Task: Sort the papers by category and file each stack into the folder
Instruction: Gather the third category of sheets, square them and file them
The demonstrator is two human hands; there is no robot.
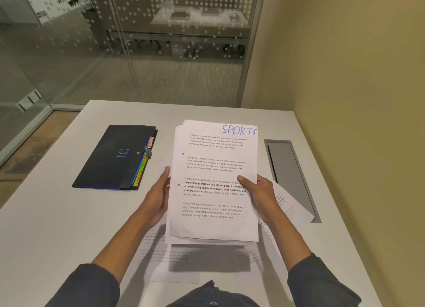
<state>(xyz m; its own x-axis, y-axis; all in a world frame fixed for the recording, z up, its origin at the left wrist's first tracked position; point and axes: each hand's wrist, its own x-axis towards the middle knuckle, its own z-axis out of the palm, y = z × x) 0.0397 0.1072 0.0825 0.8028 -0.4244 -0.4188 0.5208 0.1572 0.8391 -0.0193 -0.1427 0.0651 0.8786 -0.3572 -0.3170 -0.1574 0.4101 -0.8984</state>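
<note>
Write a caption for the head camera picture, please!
Both hands, left hand and right hand, hold a stack of papers headed SPORTS above the table, beside a closed black folder.

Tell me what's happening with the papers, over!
Both hands, left hand and right hand, gripping the paper stack, top sheet marked SPORTS. Folder closed, lying to the left. Loose sheets on the table underneath.

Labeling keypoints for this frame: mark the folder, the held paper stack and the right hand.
folder (110, 159), head view, middle of its black cover.
paper stack (213, 168), head view, middle of the top sheet marked SPORTS.
right hand (257, 191), head view, back of the hand gripping the stack's right edge.
</note>
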